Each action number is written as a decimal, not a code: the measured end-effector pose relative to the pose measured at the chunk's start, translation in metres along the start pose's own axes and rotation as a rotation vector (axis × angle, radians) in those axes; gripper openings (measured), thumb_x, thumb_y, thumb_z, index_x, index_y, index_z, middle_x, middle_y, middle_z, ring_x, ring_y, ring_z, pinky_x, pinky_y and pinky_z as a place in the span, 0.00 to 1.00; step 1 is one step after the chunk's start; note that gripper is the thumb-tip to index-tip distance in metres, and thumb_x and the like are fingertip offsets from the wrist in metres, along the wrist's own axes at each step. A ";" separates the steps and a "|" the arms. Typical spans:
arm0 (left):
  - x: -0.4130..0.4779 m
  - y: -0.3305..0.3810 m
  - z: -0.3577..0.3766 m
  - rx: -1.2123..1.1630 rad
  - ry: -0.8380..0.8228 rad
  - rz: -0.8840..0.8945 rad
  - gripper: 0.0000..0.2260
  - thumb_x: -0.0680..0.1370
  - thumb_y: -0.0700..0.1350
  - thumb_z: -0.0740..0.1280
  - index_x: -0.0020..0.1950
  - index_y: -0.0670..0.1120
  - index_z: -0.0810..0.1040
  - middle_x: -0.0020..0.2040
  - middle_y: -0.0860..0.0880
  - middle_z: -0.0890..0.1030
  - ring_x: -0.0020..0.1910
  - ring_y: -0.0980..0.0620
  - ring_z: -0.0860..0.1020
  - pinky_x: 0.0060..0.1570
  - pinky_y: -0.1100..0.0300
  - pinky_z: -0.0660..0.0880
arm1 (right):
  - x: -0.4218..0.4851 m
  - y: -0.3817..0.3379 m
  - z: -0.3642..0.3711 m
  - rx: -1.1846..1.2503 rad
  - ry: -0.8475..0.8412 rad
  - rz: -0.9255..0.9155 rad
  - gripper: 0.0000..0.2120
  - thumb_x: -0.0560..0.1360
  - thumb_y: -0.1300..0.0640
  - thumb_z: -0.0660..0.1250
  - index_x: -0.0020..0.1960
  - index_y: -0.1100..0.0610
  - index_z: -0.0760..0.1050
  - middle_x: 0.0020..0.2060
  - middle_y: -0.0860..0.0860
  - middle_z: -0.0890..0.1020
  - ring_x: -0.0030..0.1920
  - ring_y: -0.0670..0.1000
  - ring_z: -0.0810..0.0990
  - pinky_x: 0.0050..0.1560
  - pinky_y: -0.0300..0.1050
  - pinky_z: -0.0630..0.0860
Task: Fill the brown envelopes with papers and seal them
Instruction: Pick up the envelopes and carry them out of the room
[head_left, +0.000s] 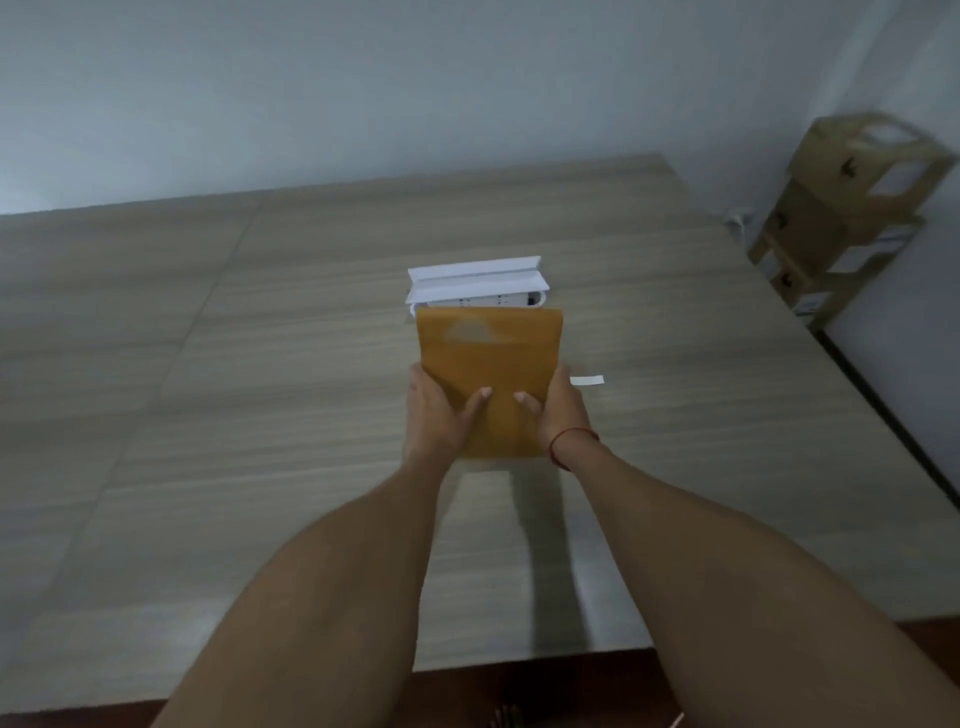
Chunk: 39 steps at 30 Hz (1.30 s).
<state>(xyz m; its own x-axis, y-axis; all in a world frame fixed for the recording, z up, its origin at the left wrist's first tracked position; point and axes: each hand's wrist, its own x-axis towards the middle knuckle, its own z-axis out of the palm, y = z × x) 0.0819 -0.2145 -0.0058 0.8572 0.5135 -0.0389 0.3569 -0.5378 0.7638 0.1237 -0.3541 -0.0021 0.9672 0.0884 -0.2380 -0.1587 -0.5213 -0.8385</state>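
You held the flat brown paper envelope (491, 358) above the grey wood-grain desk (260, 364), near the folded white papers (475, 280); left hand (436, 415) and right hand (558, 415) gripped its lower edges, fingers wrapped behind, thumbs in front. An uneven squeeze could have buckled it.

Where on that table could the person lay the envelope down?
On the table the left half is bare, and so is the right side past the white strip. The middle is crowded: folded white papers lie just beyond the brown envelope gripped by the left hand and right hand.
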 end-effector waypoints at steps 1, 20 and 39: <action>0.003 0.018 0.002 0.003 -0.038 0.034 0.35 0.69 0.57 0.75 0.65 0.40 0.63 0.63 0.40 0.71 0.63 0.41 0.71 0.61 0.49 0.70 | -0.001 -0.002 -0.016 0.039 0.037 0.022 0.15 0.78 0.58 0.65 0.58 0.58 0.62 0.61 0.60 0.75 0.61 0.61 0.76 0.63 0.57 0.73; -0.369 0.401 0.281 0.140 -1.007 0.794 0.32 0.80 0.54 0.58 0.75 0.37 0.51 0.74 0.38 0.61 0.71 0.38 0.65 0.66 0.47 0.66 | -0.307 0.193 -0.468 0.375 1.026 0.512 0.15 0.76 0.60 0.65 0.62 0.60 0.73 0.55 0.55 0.79 0.57 0.58 0.78 0.57 0.49 0.74; -1.031 0.469 0.407 0.234 -1.672 1.199 0.33 0.78 0.51 0.60 0.76 0.38 0.49 0.73 0.39 0.63 0.69 0.39 0.67 0.64 0.48 0.70 | -0.828 0.458 -0.663 0.492 1.689 1.020 0.20 0.73 0.51 0.65 0.62 0.58 0.69 0.55 0.55 0.76 0.56 0.58 0.76 0.59 0.54 0.75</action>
<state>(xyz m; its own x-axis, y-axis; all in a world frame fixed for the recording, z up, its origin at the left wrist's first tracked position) -0.4836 -1.2684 0.1308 0.0377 -0.9757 -0.2157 -0.5980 -0.1949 0.7775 -0.6185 -1.2288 0.1360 -0.3545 -0.8993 -0.2559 -0.4026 0.3939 -0.8263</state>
